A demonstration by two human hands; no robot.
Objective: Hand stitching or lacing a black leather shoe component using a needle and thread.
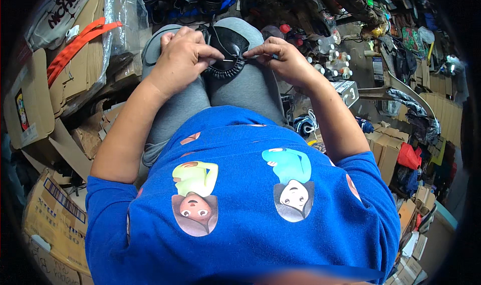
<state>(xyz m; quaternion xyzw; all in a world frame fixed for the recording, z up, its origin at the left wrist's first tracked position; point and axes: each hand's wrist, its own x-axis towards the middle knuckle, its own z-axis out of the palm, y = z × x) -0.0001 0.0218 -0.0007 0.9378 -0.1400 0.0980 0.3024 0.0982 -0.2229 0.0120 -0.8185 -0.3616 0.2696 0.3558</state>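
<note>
Across my lap lies a black rounded piece (226, 39) with a smooth, shiny middle and a ridged, gathered rim (223, 74) along its near side. My left hand (183, 54) is closed at the left of this piece, thumb and forefinger pinching a thin, pale needle (228, 60) that points right. My right hand (280, 57) is at the right edge of the rim, fingertips pinched together; whatever is between them is too small to make out. A thin dark thread (223, 40) curves over the black piece towards the right fingertips.
Cardboard boxes (55, 220) and a clear plastic sheet (123, 19) stand on the left, with an orange strap (75, 47) over them. Several small bottles (336, 62) are beyond my right hand. A chair-like frame (401, 87) and more cardboard (386, 144) are at the right.
</note>
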